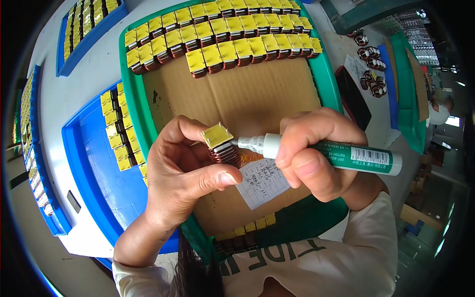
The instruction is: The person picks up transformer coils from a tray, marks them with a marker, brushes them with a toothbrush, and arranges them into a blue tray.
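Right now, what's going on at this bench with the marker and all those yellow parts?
A person's left hand pinches one yellow-topped copper coil above a green tray lined with cardboard. The right hand holds a green-and-white marker with its tip against the coil's side. Rows of similar coils fill the tray's far end, and a handwritten paper slip lies under the hands. More coils sit in a blue tray to the left.

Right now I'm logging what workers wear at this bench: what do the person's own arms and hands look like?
Both hands are bare: no gloves, rings or watch show on the left hand or the right hand. Both forearms are bare too. White sleeves end at about the elbows, part of a white top with dark green lettering across the chest. The nails are short and unpainted.
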